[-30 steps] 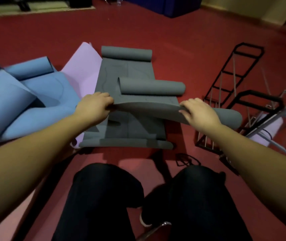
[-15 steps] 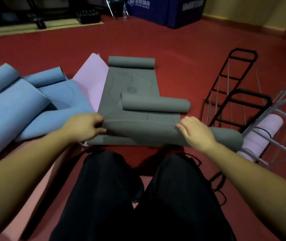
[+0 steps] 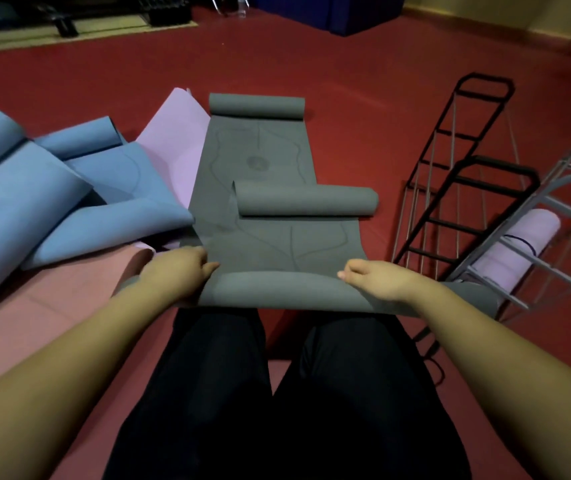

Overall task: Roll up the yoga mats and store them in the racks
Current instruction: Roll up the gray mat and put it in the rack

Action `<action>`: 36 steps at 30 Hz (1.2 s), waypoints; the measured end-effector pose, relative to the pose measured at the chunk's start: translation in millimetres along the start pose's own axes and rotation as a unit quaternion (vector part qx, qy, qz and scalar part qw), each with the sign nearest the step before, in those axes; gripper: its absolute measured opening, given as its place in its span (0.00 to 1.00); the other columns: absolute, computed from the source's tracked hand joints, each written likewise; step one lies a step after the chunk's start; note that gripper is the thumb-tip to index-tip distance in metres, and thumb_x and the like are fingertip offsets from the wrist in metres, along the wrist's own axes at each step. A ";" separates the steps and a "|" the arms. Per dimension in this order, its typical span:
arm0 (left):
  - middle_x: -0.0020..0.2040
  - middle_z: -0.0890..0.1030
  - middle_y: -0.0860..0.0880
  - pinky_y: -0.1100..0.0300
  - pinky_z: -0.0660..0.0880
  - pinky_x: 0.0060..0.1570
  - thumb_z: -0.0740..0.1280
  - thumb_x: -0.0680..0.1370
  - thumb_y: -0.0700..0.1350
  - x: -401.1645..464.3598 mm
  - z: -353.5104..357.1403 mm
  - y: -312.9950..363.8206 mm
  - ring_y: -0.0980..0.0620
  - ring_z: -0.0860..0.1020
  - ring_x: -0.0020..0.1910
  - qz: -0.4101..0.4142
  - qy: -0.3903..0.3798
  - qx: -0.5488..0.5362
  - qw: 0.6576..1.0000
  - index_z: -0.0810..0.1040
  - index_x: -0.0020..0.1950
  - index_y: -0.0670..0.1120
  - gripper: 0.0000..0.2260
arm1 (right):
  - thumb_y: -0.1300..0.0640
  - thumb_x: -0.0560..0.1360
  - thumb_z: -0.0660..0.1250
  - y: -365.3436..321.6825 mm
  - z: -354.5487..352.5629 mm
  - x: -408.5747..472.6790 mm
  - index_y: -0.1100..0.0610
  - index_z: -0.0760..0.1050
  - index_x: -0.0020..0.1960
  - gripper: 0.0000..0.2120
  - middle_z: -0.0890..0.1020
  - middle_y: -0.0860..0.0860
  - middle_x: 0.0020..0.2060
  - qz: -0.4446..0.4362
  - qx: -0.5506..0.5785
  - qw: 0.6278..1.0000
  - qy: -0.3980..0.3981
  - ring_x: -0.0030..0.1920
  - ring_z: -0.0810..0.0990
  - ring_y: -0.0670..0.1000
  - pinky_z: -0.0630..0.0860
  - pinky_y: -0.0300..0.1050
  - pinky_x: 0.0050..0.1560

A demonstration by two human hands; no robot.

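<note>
Far left: blue mats [image 3: 34,202] lie loose on the red floor [image 3: 346,81], ends curling, overlapping each other; none rolled tight. Next to them a pink mat [image 3: 173,157] is spread flat, partly under the blue ones & under the grey. Nearer the person, a salmon-pink mat [image 3: 52,306] lies flat too. So the whole left side is still to do.

Centre: two grey mats. The lower grey mat [image 3: 249,147] is flat w/ only its far end curled. On top of it, offset toward the right, sits the upper grey mat [image 3: 287,244], far end curled up, near edge folded over into a first turn just above the person's knees. Left hand [image 3: 176,275] grips the left end of that fold, fingers curled round the edge. Right hand [image 3: 377,278] pinches the fold near its right end, fingers bent over the top. Looks like the roll is only just starting, approx one turn in.

Right: black rack [image 3: 467,188] lying tilted on the floor, no mat visible in it. Beside it a grey rack [image 3: 554,237] w/ one rolled pink mat [image 3: 519,251] resting in it, apparently the only one stored so far.

Judgement: early stage. One mat racked, one being started, several left to roll & store.
</note>
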State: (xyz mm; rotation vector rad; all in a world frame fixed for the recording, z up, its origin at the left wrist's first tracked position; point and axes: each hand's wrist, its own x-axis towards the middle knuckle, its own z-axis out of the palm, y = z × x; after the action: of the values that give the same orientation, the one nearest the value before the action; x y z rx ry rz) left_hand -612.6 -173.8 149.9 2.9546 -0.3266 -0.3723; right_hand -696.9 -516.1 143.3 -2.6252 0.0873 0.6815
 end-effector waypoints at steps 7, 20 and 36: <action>0.49 0.76 0.44 0.46 0.73 0.51 0.61 0.77 0.58 -39.7 42.0 45.5 0.41 0.73 0.46 0.294 0.271 0.057 0.915 0.77 0.53 0.44 0.18 | 0.41 0.82 0.57 13.6 6.9 5.3 0.49 0.69 0.38 0.18 0.73 0.45 0.35 -0.007 0.025 0.999 -0.047 0.39 0.72 0.47 0.65 0.44 0.43; 0.36 0.76 0.47 0.57 0.71 0.24 0.73 0.64 0.65 -26.2 61.8 40.4 0.44 0.78 0.30 0.336 0.174 0.175 0.909 0.76 0.39 0.47 0.22 | 0.34 0.78 0.51 4.8 34.4 -13.8 0.58 0.81 0.38 0.32 0.71 0.50 0.34 -0.088 -0.149 0.953 0.250 0.44 0.76 0.55 0.69 0.47 0.40; 0.34 0.77 0.46 0.51 0.70 0.34 0.54 0.78 0.59 -35.4 67.6 43.9 0.42 0.77 0.36 0.213 0.212 0.167 0.939 0.77 0.34 0.46 0.23 | 0.37 0.80 0.43 24.9 59.5 -38.1 0.52 0.71 0.37 0.27 0.76 0.50 0.36 -0.006 -0.175 0.942 0.287 0.45 0.77 0.56 0.67 0.50 0.44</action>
State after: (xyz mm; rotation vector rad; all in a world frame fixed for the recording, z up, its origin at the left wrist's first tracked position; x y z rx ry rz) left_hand -672.3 -215.9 100.6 3.0393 -1.0258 0.4075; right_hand -761.2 -515.7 104.9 -3.0821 0.1284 -0.1114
